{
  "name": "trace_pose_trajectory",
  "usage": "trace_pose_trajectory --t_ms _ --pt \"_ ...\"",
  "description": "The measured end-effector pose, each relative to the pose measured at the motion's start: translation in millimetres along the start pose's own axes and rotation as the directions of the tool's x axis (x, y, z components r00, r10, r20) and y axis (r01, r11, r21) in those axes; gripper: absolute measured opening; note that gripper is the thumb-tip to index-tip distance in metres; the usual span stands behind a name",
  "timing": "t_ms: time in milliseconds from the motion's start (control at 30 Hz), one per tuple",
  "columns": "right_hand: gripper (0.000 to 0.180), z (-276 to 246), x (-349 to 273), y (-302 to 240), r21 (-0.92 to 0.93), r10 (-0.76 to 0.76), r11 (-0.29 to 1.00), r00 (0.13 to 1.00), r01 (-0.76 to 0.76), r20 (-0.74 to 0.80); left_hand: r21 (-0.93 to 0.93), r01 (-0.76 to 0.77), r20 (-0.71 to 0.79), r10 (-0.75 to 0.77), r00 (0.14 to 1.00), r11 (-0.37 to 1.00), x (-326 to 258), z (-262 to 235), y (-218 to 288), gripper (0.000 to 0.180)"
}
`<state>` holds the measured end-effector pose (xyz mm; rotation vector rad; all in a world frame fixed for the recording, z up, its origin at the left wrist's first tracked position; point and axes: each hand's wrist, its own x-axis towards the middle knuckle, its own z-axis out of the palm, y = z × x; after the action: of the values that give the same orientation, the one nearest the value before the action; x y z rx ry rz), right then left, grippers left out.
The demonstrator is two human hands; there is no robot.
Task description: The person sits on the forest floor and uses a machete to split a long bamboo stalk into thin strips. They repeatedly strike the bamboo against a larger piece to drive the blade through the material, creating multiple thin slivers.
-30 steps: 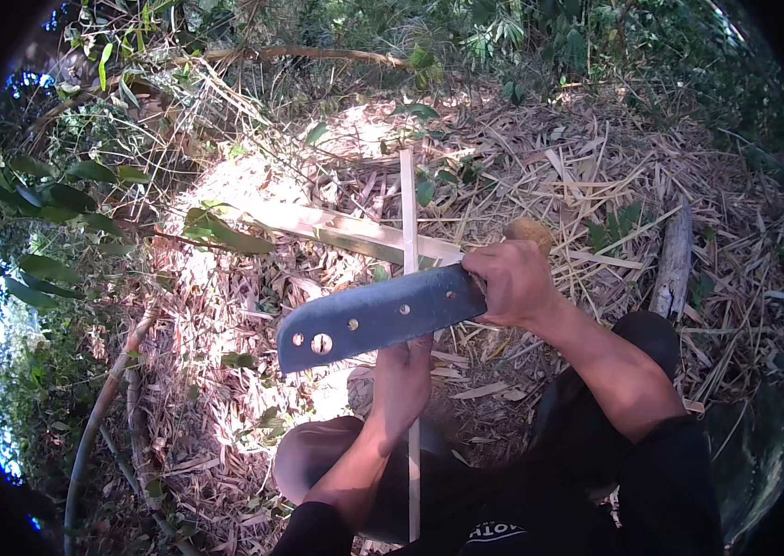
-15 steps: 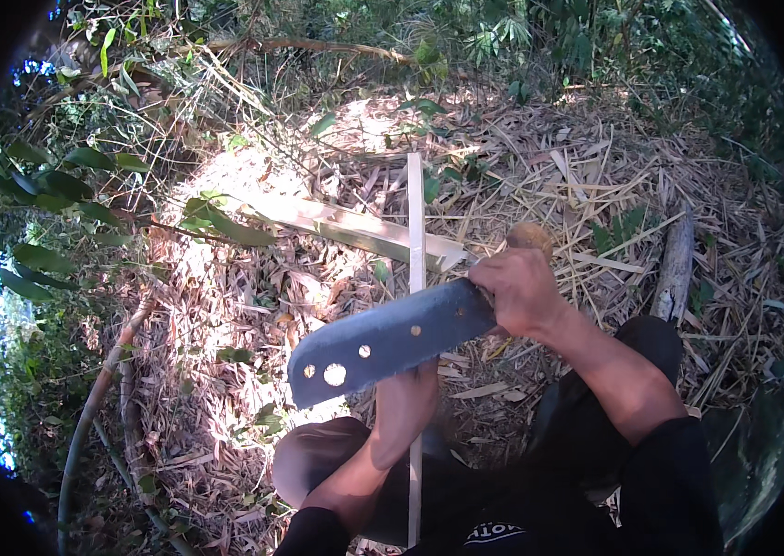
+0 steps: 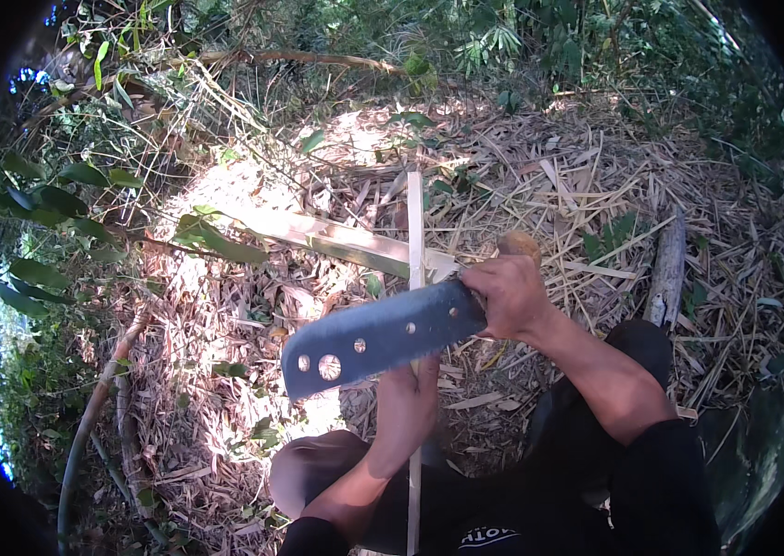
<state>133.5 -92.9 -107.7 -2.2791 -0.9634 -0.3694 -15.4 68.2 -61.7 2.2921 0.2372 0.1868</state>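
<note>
My right hand is closed around the handle of a large machete, whose rounded wooden butt sticks out past the fist. The broad dark blade has several round holes and points left, lying across a long, thin pale strip of wood or bamboo. Below the blade, my left hand grips that strip; the blade hides part of its fingers. The strip runs from beyond the blade back toward my body, between my knees.
A split pale wood or bamboo length lies on the ground beyond the blade. A grey log rests at the right, and a curved branch at the left. Dry leaves and shavings cover the ground. Leafy twigs reach in from the left.
The strip's far end sits a little nearer to me. The machete stays across it with only a slight shift, and both hands keep their grips. The whole view has shifted slightly.
</note>
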Motion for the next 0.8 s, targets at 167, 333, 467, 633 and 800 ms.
trace_pose_trajectory --t_ms 167,333,467,633,800 --pt "0.025 -4.0 2.5 29.3 0.058 0.228 0.973 0.969 -0.223 -0.091 -0.108 0.317 0.291 -0.275 0.916 0.942 7.7 -5.1 15.2 0.031" --pt "0.024 -3.1 12.5 4.6 0.069 -0.08 0.994 0.988 0.09 -0.133 -0.17 0.209 0.19 -0.177 0.966 0.963 -5.3 -3.6 5.3 0.035" --pt "0.019 -9.9 12.6 42.0 0.01 0.263 0.965 0.96 -0.263 -0.097 -0.163 0.221 0.266 -0.172 0.948 0.962 -2.7 0.9 2.9 0.041" --pt "0.021 -5.7 14.8 14.8 -0.024 0.03 0.999 0.992 -0.027 0.124 -0.222 0.29 0.262 -0.229 0.937 0.931 -0.4 -6.5 5.1 0.034" --pt "0.033 -16.3 24.1 39.7 -0.165 0.54 0.834 0.84 -0.527 0.051 -0.262 0.247 0.299 -0.164 0.94 0.933 -5.6 13.9 -22.9 0.039"
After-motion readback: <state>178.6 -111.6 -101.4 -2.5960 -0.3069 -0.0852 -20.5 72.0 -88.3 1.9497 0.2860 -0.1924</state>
